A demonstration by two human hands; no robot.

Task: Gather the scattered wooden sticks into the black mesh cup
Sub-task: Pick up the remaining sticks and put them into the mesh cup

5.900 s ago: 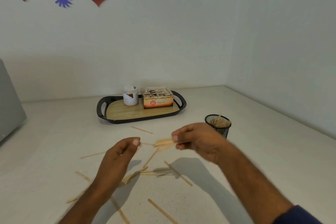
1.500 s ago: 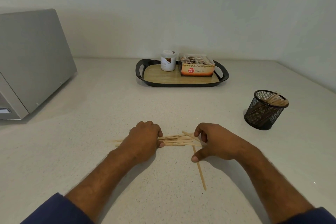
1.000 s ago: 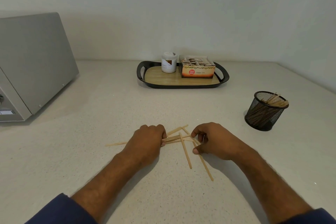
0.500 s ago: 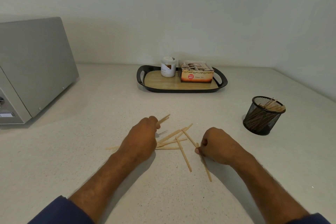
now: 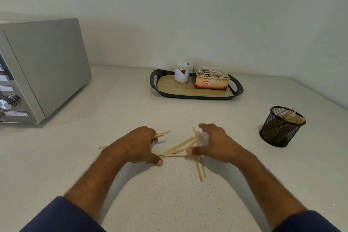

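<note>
Several thin wooden sticks [image 5: 178,147] lie crossed in a loose heap on the pale counter between my hands. My left hand [image 5: 137,145] is closed around a few sticks, whose tips [image 5: 163,133] poke out to the right past the fingers. My right hand [image 5: 216,143] hovers over the right side of the heap with fingers spread; its thumb touches the sticks. Two sticks [image 5: 200,170] run from under that hand toward me. The black mesh cup [image 5: 280,128] stands to the right, apart from both hands, with several sticks leaning inside it.
A black tray with a wooden floor [image 5: 195,93] sits at the back, carrying a white jar [image 5: 181,72] and an orange tea box [image 5: 211,81]. A grey microwave [image 5: 37,69] fills the left side. Walls meet in a corner at the back right.
My left hand has lifted a few sticks off the heap. My right hand has opened from a fist and spread over the sticks. The view has tilted slightly.
</note>
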